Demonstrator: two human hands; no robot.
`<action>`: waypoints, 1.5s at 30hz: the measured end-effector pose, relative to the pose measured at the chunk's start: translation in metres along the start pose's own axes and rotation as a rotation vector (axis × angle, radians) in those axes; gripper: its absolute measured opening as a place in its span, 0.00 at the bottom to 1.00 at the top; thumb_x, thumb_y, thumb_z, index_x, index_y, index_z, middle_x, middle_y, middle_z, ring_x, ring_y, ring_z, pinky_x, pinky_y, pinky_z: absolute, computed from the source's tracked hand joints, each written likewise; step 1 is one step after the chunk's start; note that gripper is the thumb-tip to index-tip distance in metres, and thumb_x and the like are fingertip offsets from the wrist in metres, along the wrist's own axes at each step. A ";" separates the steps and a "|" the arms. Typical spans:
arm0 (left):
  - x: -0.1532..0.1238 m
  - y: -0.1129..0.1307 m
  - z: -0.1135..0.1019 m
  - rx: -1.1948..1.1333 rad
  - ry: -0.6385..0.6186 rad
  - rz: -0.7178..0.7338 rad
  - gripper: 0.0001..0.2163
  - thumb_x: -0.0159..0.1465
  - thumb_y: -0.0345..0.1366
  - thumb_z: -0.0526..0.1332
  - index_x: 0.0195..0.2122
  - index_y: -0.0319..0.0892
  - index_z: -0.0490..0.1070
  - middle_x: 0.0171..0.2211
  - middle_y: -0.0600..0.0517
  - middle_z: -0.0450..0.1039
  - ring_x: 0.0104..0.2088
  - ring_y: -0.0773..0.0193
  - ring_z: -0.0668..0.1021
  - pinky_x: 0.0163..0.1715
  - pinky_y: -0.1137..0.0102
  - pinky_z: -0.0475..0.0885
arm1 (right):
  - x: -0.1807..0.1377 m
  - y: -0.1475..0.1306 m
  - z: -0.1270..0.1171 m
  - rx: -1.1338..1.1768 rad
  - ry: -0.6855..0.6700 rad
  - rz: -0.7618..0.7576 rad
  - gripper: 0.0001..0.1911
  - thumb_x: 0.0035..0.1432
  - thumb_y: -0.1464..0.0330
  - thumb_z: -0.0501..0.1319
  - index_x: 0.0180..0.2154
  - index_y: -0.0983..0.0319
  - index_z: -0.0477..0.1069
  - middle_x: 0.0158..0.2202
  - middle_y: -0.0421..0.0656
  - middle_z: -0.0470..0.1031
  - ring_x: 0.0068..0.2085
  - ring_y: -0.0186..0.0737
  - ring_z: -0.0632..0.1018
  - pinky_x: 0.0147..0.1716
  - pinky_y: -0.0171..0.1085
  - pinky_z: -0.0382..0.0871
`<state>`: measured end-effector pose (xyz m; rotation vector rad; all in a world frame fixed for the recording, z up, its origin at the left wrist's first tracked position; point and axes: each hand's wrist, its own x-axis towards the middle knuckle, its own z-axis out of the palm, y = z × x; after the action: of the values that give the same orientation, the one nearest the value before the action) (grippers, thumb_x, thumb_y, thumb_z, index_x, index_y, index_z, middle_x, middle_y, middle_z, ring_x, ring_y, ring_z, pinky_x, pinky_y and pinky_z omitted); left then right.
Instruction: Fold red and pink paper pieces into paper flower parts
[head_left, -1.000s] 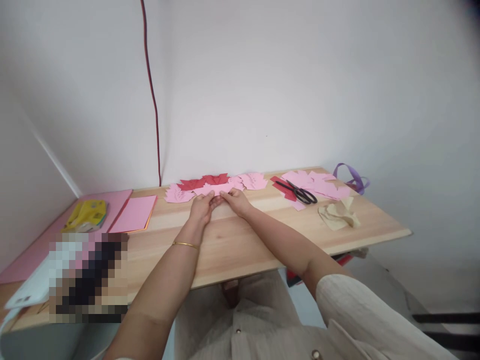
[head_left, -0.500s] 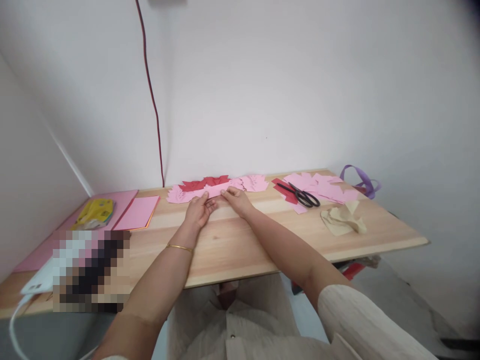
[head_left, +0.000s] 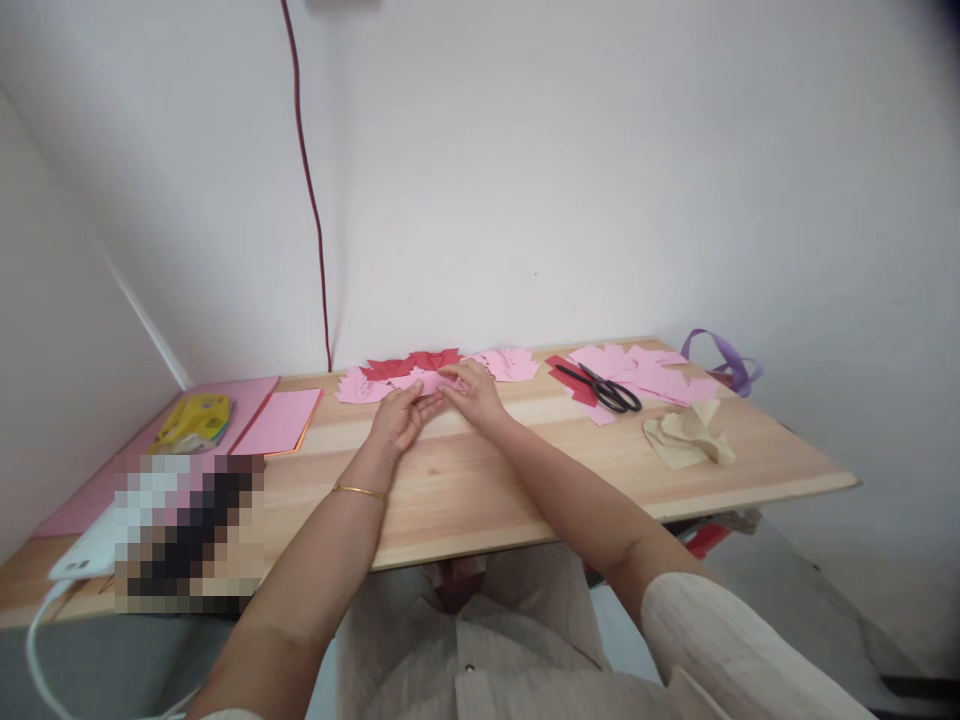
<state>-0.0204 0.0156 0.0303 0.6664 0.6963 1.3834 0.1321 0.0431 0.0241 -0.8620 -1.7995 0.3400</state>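
Between my two hands is a piece of pink paper (head_left: 432, 381), held just above the far side of the wooden table. My left hand (head_left: 403, 413) pinches its near left side between thumb and fingers. At its right end, my right hand (head_left: 474, 393) is closed on it, fingers over the top. Behind the hands lie cut red paper pieces (head_left: 412, 363) and pink paper leaf shapes (head_left: 510, 364) with jagged edges, along the wall. My fingers hide part of the held paper.
Black scissors (head_left: 611, 392) rest on red and pink paper scraps (head_left: 660, 375) at right. Nearer lies crumpled beige paper (head_left: 690, 437), with a purple ribbon (head_left: 724, 355) behind. At left are pink sheets (head_left: 274, 425), a yellow packet (head_left: 193, 422) and a white power bank (head_left: 82, 555).
My right hand has shifted its fingers over the paper's right end. The pink paper, stretched out flat as a strip before, now shows shorter between my hands.
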 end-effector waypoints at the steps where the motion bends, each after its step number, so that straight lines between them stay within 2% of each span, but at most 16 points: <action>1: 0.000 0.000 -0.001 0.002 -0.006 0.000 0.03 0.57 0.27 0.63 0.29 0.35 0.69 0.28 0.44 0.77 0.33 0.58 0.81 0.47 0.57 0.73 | 0.000 0.002 0.001 0.008 0.004 0.011 0.09 0.53 0.67 0.63 0.39 0.59 0.76 0.36 0.45 0.72 0.42 0.42 0.71 0.45 0.43 0.65; 5: 0.001 -0.002 -0.003 0.011 -0.009 0.006 0.04 0.57 0.29 0.64 0.30 0.35 0.69 0.30 0.43 0.78 0.34 0.58 0.81 0.46 0.57 0.74 | -0.003 0.005 0.002 0.051 -0.029 0.047 0.06 0.53 0.69 0.62 0.35 0.58 0.77 0.35 0.44 0.68 0.41 0.41 0.70 0.44 0.42 0.66; 9: 0.002 -0.001 -0.003 -0.022 0.053 0.009 0.07 0.55 0.30 0.66 0.28 0.37 0.66 0.29 0.44 0.77 0.34 0.57 0.80 0.45 0.55 0.74 | -0.006 0.002 0.002 0.073 -0.069 0.017 0.06 0.54 0.71 0.60 0.33 0.59 0.76 0.34 0.43 0.64 0.38 0.39 0.69 0.39 0.39 0.66; 14: 0.002 -0.002 -0.006 0.040 0.131 -0.095 0.07 0.51 0.24 0.66 0.29 0.36 0.68 0.24 0.50 0.74 0.27 0.65 0.78 0.40 0.61 0.76 | -0.008 -0.001 0.001 0.101 -0.158 -0.016 0.07 0.55 0.71 0.59 0.32 0.59 0.76 0.33 0.43 0.66 0.36 0.38 0.69 0.38 0.38 0.65; 16: 0.002 -0.003 -0.005 0.070 0.129 -0.067 0.08 0.49 0.22 0.65 0.30 0.36 0.70 0.25 0.51 0.74 0.26 0.67 0.77 0.39 0.64 0.76 | -0.009 0.000 0.002 0.155 -0.179 0.015 0.07 0.54 0.70 0.60 0.33 0.59 0.76 0.32 0.42 0.68 0.35 0.38 0.70 0.38 0.38 0.65; 20: 0.001 -0.003 -0.003 0.118 0.101 0.049 0.12 0.46 0.23 0.66 0.33 0.37 0.74 0.30 0.49 0.76 0.32 0.63 0.78 0.39 0.63 0.76 | -0.010 0.005 0.006 0.374 -0.242 0.122 0.11 0.52 0.68 0.61 0.39 0.59 0.74 0.32 0.41 0.72 0.33 0.36 0.72 0.37 0.37 0.68; 24: 0.003 -0.004 -0.005 0.151 0.125 0.082 0.13 0.45 0.24 0.68 0.34 0.38 0.74 0.29 0.51 0.75 0.27 0.66 0.76 0.36 0.63 0.76 | -0.011 0.007 0.009 0.534 -0.278 0.195 0.11 0.50 0.66 0.62 0.38 0.60 0.72 0.35 0.41 0.74 0.36 0.36 0.75 0.41 0.37 0.69; 32: 0.003 -0.005 -0.006 0.135 0.125 0.078 0.12 0.46 0.24 0.68 0.33 0.38 0.75 0.28 0.51 0.75 0.29 0.64 0.77 0.37 0.65 0.75 | -0.009 0.005 0.007 0.490 -0.263 0.219 0.09 0.48 0.64 0.63 0.33 0.61 0.75 0.34 0.42 0.76 0.38 0.38 0.75 0.42 0.39 0.69; 38: 0.004 -0.005 -0.008 0.124 0.069 0.046 0.15 0.46 0.21 0.67 0.36 0.37 0.74 0.27 0.49 0.76 0.30 0.64 0.78 0.41 0.64 0.74 | -0.008 0.009 0.003 0.471 -0.282 0.203 0.10 0.51 0.62 0.62 0.33 0.60 0.75 0.35 0.42 0.77 0.38 0.38 0.76 0.43 0.39 0.68; 45: 0.004 -0.007 -0.008 0.158 0.055 0.036 0.15 0.47 0.19 0.65 0.36 0.38 0.73 0.26 0.49 0.76 0.31 0.64 0.78 0.43 0.64 0.73 | -0.010 0.008 0.009 0.519 -0.271 0.280 0.10 0.51 0.62 0.62 0.33 0.62 0.73 0.34 0.42 0.77 0.37 0.37 0.76 0.42 0.38 0.69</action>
<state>-0.0222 0.0196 0.0197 0.7709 0.8472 1.3933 0.1292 0.0436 0.0089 -0.7140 -1.7098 1.0965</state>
